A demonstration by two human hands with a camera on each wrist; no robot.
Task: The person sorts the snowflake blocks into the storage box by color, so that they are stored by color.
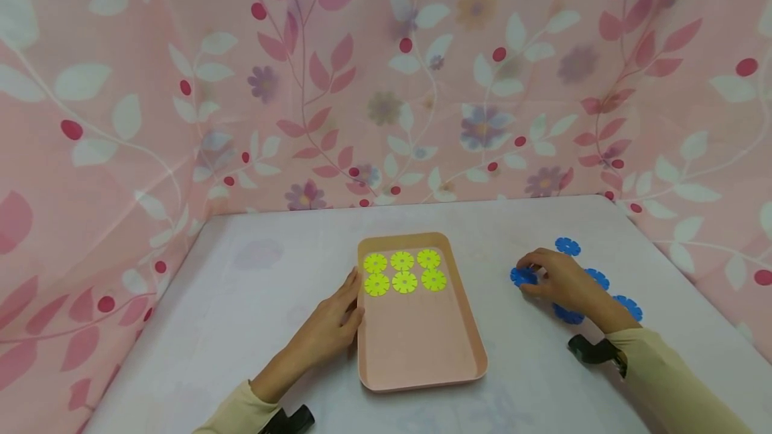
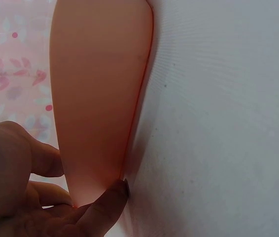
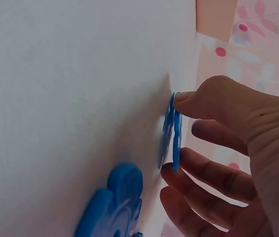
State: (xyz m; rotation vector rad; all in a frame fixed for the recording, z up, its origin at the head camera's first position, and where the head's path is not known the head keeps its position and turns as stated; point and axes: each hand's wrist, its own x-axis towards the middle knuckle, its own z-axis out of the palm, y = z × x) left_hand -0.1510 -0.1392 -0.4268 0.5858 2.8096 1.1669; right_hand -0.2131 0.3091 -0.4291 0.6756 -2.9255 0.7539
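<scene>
Right hand (image 1: 562, 278) with blue disc (image 1: 523, 278) between fingertips

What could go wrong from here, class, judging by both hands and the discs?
The right hand pinches a blue disc by its edge, so it might slip. Other blue discs lie close by and could get knocked. The left hand touches the tray; a nudge might shift the six yellow discs from their rows.

Blue disc (image 1: 522, 278) partly covered by the right grip (image 1: 561, 280), left sleeve (image 1: 238, 411) cut off by the head view's bottom edge, tray (image 2: 97, 94) cropped at top in left wrist view, low blue sliver (image 3: 138, 234) in right wrist view perhaps another disc
</scene>
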